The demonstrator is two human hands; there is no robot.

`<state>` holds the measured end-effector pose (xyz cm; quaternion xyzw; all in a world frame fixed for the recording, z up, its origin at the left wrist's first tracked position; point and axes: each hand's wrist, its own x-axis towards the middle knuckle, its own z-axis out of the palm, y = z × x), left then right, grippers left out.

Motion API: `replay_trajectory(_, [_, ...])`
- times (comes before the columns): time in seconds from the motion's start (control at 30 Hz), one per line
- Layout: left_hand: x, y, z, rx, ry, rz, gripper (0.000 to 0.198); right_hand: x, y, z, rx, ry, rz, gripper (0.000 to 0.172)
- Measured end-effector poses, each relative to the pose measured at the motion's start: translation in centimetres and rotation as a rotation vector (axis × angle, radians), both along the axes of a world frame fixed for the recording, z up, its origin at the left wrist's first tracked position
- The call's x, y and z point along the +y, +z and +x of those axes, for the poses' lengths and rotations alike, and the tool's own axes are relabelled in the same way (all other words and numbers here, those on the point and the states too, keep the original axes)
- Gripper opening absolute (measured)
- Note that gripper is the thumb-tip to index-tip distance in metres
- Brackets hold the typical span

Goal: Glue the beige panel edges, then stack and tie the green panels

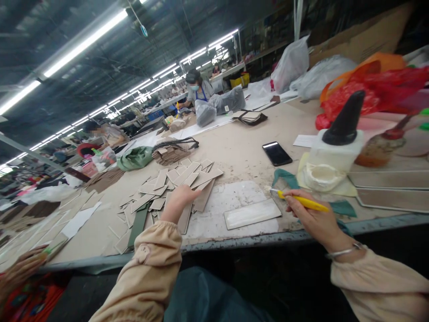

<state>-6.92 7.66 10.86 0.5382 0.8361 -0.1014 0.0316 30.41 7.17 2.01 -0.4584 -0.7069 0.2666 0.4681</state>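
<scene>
My left hand (179, 200) reaches over a loose heap of flat beige strips (167, 188) and its fingers rest flat on one of them; whether it grips the strip I cannot make out. My right hand (310, 213) is closed round a yellow-handled brush (300, 200) whose tip points left. Between the hands a pale rectangular piece (252, 213) lies on a white, glue-smeared work patch (231, 201) near the table's front edge (234, 242).
A white glue bottle with a black cone nozzle (338, 143) and a small white pot (320, 176) stand right of the brush. A black phone (276, 153) lies behind. Long boards (392, 188), plastic bags (368, 89), a green bag (136, 158). Other people work further back.
</scene>
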Motion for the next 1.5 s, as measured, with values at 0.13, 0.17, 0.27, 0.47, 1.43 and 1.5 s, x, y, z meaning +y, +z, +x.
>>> replay_trajectory(0.13, [-5.0, -0.5, 0.7, -0.147, -0.037, -0.025, 0.051, -0.3, 0.4, 0.1, 0.054, 0.021, 0.014, 0.025])
replay_trajectory(0.17, [-6.6, -0.9, 1.0, -0.203, -0.058, 0.003, 0.05, -0.4, 0.3, 0.1, 0.072, 0.04, 0.012, 0.025])
replay_trajectory(0.27, [-10.4, -3.0, 2.6, -0.457, -0.223, 0.231, 0.04, -0.8, 0.1, -0.4, 0.127, 0.12, 0.001, 0.025])
replay_trajectory(0.47, [-11.5, -6.3, 7.2, -0.549, -0.677, 0.455, 0.034, -1.4, 0.4, -1.8, 0.064, 0.176, -0.007, 0.016])
replay_trajectory(1.43, [-8.9, -11.2, 5.4, -0.599, -0.785, 0.455, 0.02, -0.3, -2.0, -3.4, 0.142, -0.078, -0.306, 0.023])
replay_trajectory(1.5, [-8.8, -11.2, 5.4, -0.598, -0.8, 0.457, 0.02, -0.2, -2.2, -3.5, 0.116, -0.064, -0.295, 0.021])
